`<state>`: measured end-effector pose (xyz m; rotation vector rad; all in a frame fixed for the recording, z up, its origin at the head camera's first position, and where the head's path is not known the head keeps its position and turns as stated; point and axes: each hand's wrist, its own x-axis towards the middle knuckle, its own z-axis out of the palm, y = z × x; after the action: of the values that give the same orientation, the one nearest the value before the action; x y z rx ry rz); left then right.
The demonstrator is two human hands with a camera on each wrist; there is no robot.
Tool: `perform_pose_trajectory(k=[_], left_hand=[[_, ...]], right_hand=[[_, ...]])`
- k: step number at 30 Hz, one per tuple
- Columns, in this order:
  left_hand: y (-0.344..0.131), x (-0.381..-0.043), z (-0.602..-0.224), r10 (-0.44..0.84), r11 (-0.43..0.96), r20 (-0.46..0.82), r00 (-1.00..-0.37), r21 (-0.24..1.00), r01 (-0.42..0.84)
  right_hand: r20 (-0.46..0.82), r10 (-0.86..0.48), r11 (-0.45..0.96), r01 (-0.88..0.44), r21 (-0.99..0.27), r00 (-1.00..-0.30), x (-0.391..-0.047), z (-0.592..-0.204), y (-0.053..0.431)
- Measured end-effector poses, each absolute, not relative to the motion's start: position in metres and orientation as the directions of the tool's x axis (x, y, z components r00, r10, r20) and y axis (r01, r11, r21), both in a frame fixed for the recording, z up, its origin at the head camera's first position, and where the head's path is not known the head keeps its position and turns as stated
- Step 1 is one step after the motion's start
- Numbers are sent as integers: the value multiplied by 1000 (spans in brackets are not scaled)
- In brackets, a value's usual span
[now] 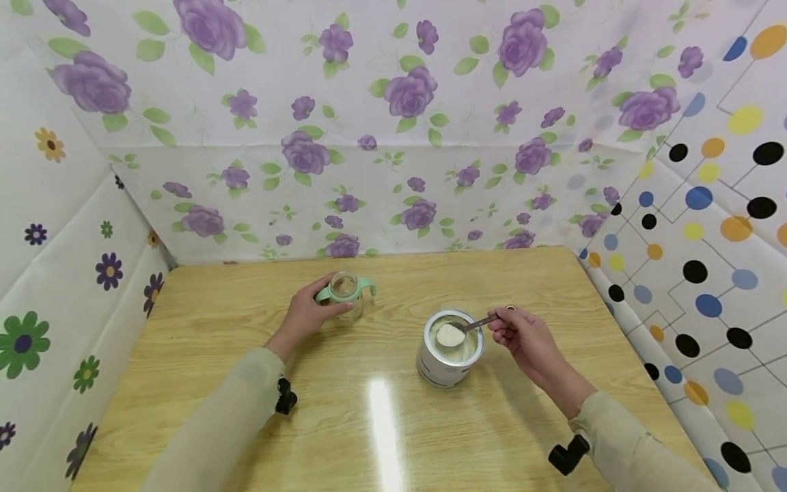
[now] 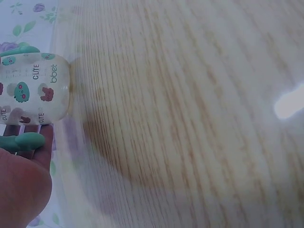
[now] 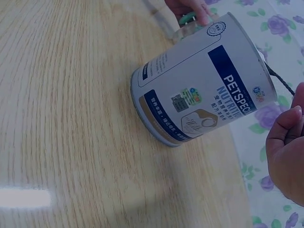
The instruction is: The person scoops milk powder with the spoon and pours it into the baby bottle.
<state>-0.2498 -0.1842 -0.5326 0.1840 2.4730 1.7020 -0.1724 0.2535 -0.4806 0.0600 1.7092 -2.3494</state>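
Note:
My left hand (image 1: 309, 309) grips a clear baby bottle (image 1: 350, 313) with green handles, thumb across its near side. The bottle stands upright on the table with no lid on. In the left wrist view, cartoon prints and the word CUTE show on the bottle (image 2: 35, 88). With my right hand (image 1: 527, 342) I pinch the handle of a metal spoon (image 1: 482, 322). Its bowl carries a heap of pale powder (image 1: 451, 335) over the mouth of an uncapped can (image 1: 444, 374). More powder lies inside the can. The right wrist view shows the can's white and blue label (image 3: 199, 90).
The wooden table (image 1: 332, 424) has a bright light reflection near its front. A purple-flowered cloth (image 1: 369, 198) hangs behind it. Patterned cloths stand along the left (image 1: 80, 294) and right (image 1: 707, 273) sides. The can is right of the bottle and nearer to me.

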Motion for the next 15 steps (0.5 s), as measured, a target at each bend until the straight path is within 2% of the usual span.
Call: perform_pose_trajectory(k=[8, 15], left_hand=[[-183, -251, -531, 184, 355, -28, -982, 934, 39], [-185, -251, -532, 178, 352, -36, -983, 935, 29]], right_hand=[[-136, -195, -339, 197, -920, -971, -178, -462, 256], [-152, -266, -428, 258, -866, -952, -193, -435, 250]])
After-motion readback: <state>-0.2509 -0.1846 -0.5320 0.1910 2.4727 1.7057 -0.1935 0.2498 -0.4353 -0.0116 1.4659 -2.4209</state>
